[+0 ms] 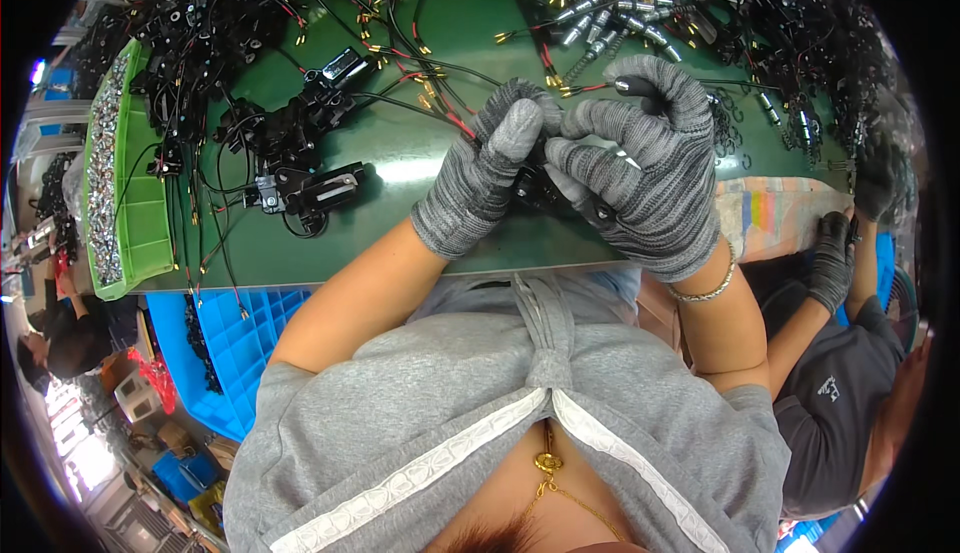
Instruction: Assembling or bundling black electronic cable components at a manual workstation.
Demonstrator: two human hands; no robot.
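Note:
Both my hands wear grey knitted gloves and meet above the near part of the green table (400, 228). My left hand (487, 168) is closed, thumb up, around a black cabled part (532, 189), mostly hidden by the gloves. Red and black wires with brass-coloured tips (440, 103) reach out beside its fingers. My right hand (645, 168) is curled in close to the left one. A thin silvery tip (627, 158) shows between its fingers, and a dark cable end (630, 85) passes by its bent forefinger; what it grips is unclear.
Black cabled assemblies (320, 191) lie left of my hands. Silver cylindrical fittings (600, 28) and loose springs (728, 118) lie beyond. A green bin (145, 218) of small metal parts stands left, a blue crate (235, 353) below. A co-worker's gloved hand (832, 263) is at right.

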